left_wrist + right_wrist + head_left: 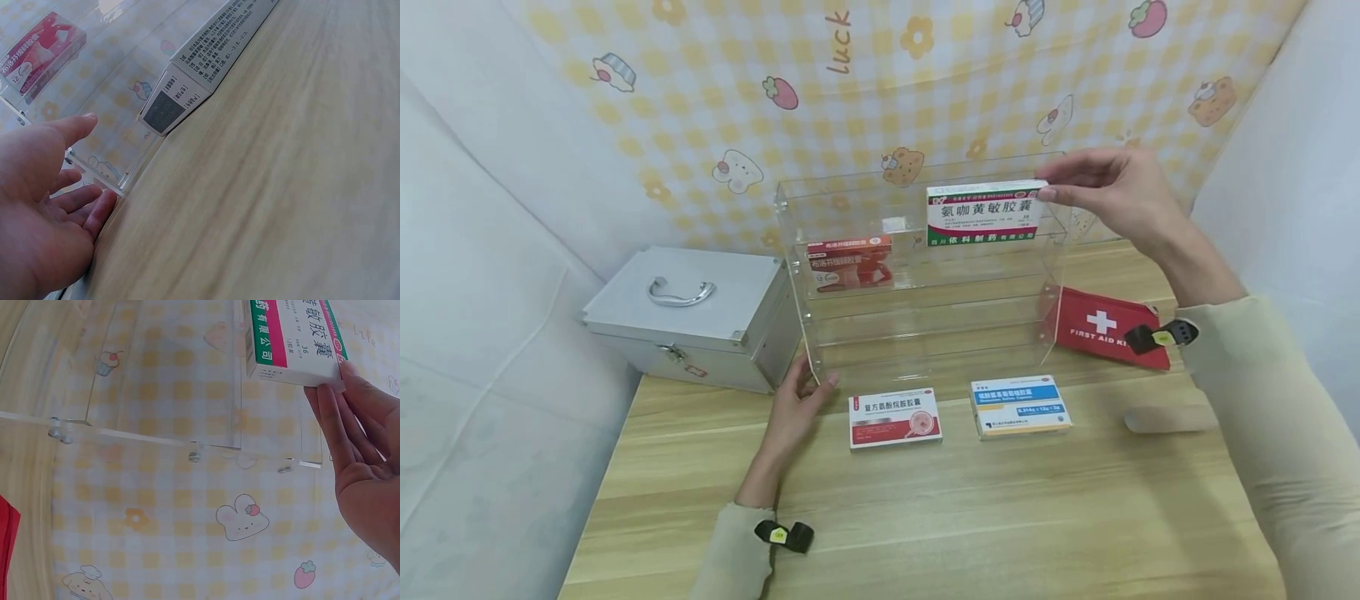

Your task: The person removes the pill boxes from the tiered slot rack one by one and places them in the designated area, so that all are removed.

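Note:
My right hand (1120,187) pinches a white medicine box (985,215) with green and red bands by its right end, thumb in front and fingers behind. The box stands upright at the upper tier of a clear acrylic rack (925,364). In the right wrist view the fingertips meet the box's end (300,376). My left hand (790,417) holds the rack's lower left corner, its thumb in front and its fingers round the outer side. An orange-red medicine box (850,265) stands at the left on a tier below.
On the table before the rack lie a red-and-white box (895,418) and a blue-and-white box (1022,407). A silver case (692,312) stands left of the rack; a red first aid pouch (1105,327) lies at its right. A checked cloth (865,108) hangs behind.

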Motion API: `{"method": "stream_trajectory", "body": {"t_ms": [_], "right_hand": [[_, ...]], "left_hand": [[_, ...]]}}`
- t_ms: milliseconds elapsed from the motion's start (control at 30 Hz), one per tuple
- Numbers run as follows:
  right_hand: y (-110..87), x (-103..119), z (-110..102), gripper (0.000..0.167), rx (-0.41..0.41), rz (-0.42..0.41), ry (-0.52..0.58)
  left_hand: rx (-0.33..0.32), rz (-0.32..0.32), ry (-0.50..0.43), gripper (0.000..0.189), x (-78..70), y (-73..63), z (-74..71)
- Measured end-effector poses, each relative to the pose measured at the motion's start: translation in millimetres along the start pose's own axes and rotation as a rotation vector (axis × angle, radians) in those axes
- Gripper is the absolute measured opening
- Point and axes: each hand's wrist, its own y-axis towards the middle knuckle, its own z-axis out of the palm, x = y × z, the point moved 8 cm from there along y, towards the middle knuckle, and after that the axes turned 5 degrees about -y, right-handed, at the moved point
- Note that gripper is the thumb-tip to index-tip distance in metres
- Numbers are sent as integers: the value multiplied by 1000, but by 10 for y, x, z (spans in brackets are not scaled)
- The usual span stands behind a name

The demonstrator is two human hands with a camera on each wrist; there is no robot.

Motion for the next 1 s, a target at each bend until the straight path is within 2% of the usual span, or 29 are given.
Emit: {"method": "stream_trajectory", "body": {"t_ms": [233, 467, 600, 833, 1000], "right_hand": [[-100, -47, 39, 38, 30, 24, -16], [-394, -179, 186, 41, 92, 73, -155], [-587, -322, 316, 38, 130, 73, -185], [-981, -600, 508, 28, 166, 49, -135], [-1349, -861, 636, 26, 223, 92, -66]], "left_hand": [[-10, 7, -5, 65, 42, -13, 4], [-4, 25, -9, 66, 9, 9, 7], [-9, 19, -4, 66, 9, 32, -4], [-9, -11, -7, 68, 42, 42, -5], [-11, -8, -7, 68, 41, 36, -1]]}}
